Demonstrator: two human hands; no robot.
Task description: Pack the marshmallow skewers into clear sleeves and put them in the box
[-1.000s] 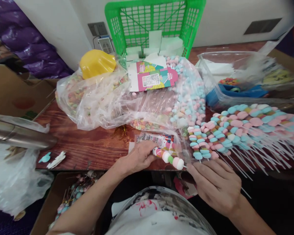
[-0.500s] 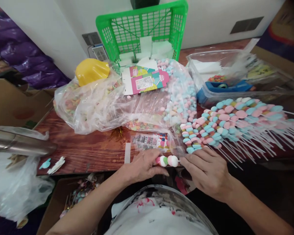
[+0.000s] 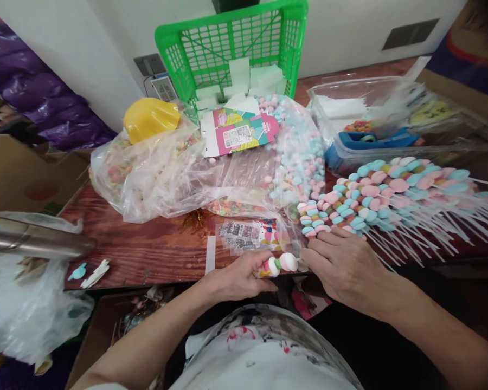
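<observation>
My left hand (image 3: pixel 241 277) is closed around one end of a marshmallow skewer (image 3: pixel 288 262) with white, pink and green pieces; the fingers hide part of it. At the white end, my right hand (image 3: pixel 347 270) pinches what looks like the skewer's thin stick, with the fingertips partly hiding it. Just beyond my hands lies a clear printed wrapper (image 3: pixel 250 234). A large pile of finished marshmallow skewers (image 3: pixel 374 195), pink, blue and yellowish with white sticks, lies right of my right hand.
Behind are clear bags of colourful candy (image 3: pixel 158 179) and marshmallows (image 3: pixel 303 146), a printed carton (image 3: pixel 238 132), a yellow bowl (image 3: pixel 151 118) and a green basket (image 3: pixel 231 21). A clear plastic bin (image 3: pixel 358 89) stands at right, a steel flask (image 3: pixel 36 238) at left.
The skewer's white end has tilted up slightly between my hands. My right hand has shifted a little up and away from me. The things on the table stay put.
</observation>
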